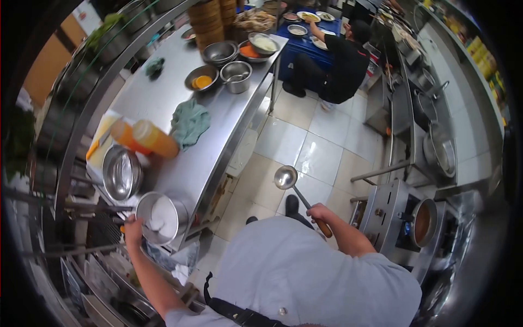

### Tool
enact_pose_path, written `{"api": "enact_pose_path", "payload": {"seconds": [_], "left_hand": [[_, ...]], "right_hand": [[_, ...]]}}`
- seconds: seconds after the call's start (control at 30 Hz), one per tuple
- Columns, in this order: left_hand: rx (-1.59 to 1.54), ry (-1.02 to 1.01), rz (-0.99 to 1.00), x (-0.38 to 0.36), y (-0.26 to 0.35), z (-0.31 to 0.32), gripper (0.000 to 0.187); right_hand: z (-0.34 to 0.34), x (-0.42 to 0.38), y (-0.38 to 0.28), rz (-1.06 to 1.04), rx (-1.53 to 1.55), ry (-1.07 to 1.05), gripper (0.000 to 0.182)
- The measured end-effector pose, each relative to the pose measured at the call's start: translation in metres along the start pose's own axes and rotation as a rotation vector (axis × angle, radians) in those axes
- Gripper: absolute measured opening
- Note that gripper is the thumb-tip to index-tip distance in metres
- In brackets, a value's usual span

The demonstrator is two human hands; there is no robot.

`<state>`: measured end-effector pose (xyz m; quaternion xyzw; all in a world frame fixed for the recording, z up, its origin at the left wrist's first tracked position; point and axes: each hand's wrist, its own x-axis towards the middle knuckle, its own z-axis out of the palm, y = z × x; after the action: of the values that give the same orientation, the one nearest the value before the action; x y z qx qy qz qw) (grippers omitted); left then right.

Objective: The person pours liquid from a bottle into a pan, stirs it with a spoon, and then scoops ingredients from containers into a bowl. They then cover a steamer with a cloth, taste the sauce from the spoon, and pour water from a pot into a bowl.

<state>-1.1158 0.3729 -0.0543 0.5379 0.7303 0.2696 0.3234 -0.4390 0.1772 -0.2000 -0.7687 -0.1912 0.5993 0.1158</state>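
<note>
My right hand [321, 214] is wrapped round the handle of a steel ladle [285, 177], whose bowl hangs over the tiled floor. At the left, my left hand [133, 231] is closed at the rim of a metal pot [180, 218] with white contents; a spoon-like thing lies in the pot and seems to reach my fingers, but what they grip is too small to tell. Beyond the pot stand a steel bowl [122, 172] and two squeeze bottles [155, 139] with orange and yellow contents. A green cloth [189, 123] lies beside the bottles.
The steel table [210, 144] holds several bowls [236, 76] and stacked bamboo steamers [206, 24]. A person [346, 65] in black sits low near a blue table [299, 50] with plates. At the right, a pan [423, 222] of brown liquid sits on a stove [385, 210].
</note>
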Motion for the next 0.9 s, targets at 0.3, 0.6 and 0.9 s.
{"api": "enact_pose_path", "payload": {"seconds": [0.3,0.6,0.9], "left_hand": [[0.1,0.168,-0.011,-0.046,0.121,0.039,0.015],[-0.145,-0.1,0.116,-0.024,0.294,0.202,0.019],[0.003,-0.476,0.351,0.061,0.428,0.445,0.019]], "right_hand": [[-0.077,0.055,-0.001,0.032,0.23,-0.052,0.017],[-0.209,0.044,-0.048,-0.044,0.533,-0.035,0.015],[-0.311,0.021,-0.08,-0.226,0.746,0.11,0.011]]}}
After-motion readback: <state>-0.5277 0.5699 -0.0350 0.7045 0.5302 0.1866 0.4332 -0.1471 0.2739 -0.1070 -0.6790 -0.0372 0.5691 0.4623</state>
